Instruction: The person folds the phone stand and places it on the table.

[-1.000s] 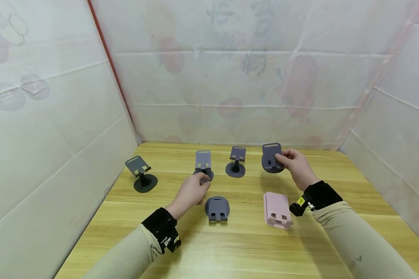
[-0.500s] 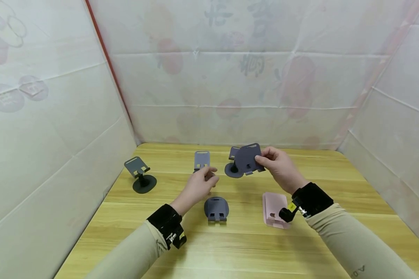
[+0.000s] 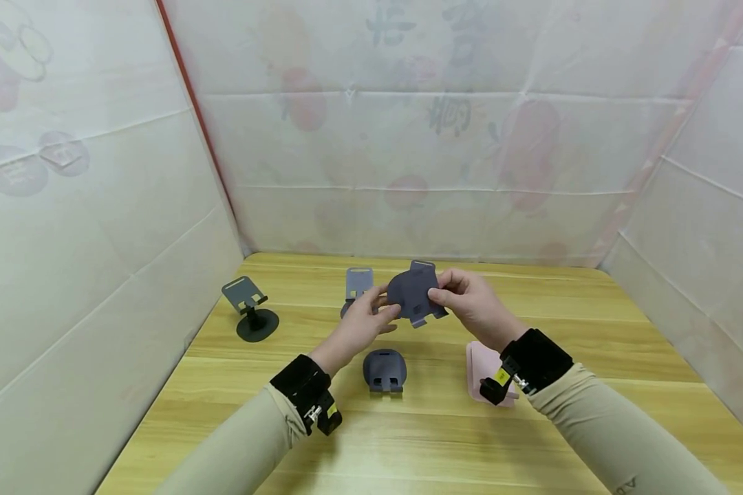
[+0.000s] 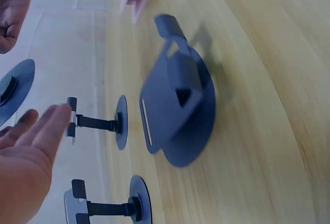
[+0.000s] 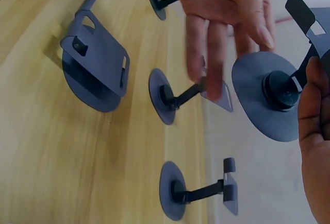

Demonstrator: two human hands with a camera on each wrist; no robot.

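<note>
Pinching grey phone stand (image 3: 413,297): right hand (image 3: 470,308); left hand (image 3: 360,323) open, touching.

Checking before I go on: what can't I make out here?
- Pink stand, head view: near end hidden by the right wrist strap.
- Upright stand behind the held stand, head view: only its top shows.
- Left hand: contact with the held stand unclear in every view.

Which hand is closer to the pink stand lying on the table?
The right. The right hand holds a dark stand up just behind the pink stand; the left hand is farther left, beyond the folded grey stand.
</note>
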